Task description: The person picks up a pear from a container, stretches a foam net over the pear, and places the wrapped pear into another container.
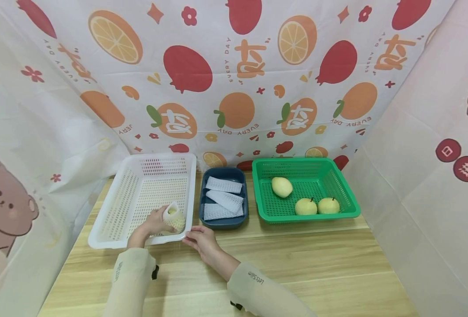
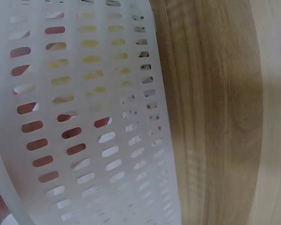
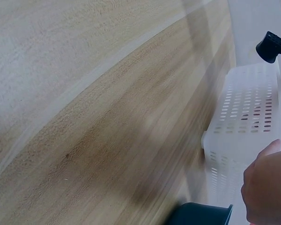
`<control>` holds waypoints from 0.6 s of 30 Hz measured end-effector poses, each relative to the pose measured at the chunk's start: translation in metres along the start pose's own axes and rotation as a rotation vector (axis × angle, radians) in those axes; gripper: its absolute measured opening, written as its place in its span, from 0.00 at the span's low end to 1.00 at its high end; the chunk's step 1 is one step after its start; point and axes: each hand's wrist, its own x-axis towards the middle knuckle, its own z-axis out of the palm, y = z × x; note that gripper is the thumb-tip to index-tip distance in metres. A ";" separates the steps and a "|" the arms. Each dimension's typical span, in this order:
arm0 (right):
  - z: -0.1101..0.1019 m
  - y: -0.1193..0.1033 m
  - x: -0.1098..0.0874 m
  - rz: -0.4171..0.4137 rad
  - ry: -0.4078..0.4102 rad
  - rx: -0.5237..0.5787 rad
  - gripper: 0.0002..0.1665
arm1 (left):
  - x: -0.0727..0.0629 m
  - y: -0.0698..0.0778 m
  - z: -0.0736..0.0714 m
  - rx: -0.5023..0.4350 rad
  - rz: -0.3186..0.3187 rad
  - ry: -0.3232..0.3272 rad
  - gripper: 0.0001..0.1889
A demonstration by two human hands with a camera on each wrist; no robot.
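In the head view my left hand (image 1: 154,222) reaches into the white plastic basket (image 1: 112,211) and holds a pear in a white foam net sleeve (image 1: 174,219) by its front right corner. Yellow shows through the holes of the basket wall (image 2: 91,58) in the left wrist view. My right hand (image 1: 204,242) pinches the basket's front right corner at the rim, thumb and fingers close together. The right wrist view has this hand (image 3: 270,187) against the basket's outer side (image 3: 246,105).
Right of the white basket stands a dark blue tray (image 1: 223,225) with several foam net sleeves (image 1: 226,200). Further right, a green basket (image 1: 259,189) contains three bare pears (image 1: 282,187). All stand on a wooden table (image 1: 297,259), before a printed curtain (image 1: 218,53).
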 end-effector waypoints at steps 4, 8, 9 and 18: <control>-0.001 -0.001 0.000 0.000 -0.002 0.003 0.08 | 0.003 -0.006 -0.001 -0.006 0.087 -0.007 0.43; -0.001 -0.001 0.000 -0.002 0.003 0.002 0.09 | 0.003 -0.009 -0.002 -0.072 0.095 -0.039 0.42; -0.001 -0.001 0.000 0.000 0.007 0.004 0.09 | 0.003 -0.009 -0.002 -0.089 0.082 -0.046 0.42; -0.001 0.002 0.003 0.007 0.008 0.006 0.09 | 0.000 -0.013 -0.004 -0.141 0.042 -0.121 0.49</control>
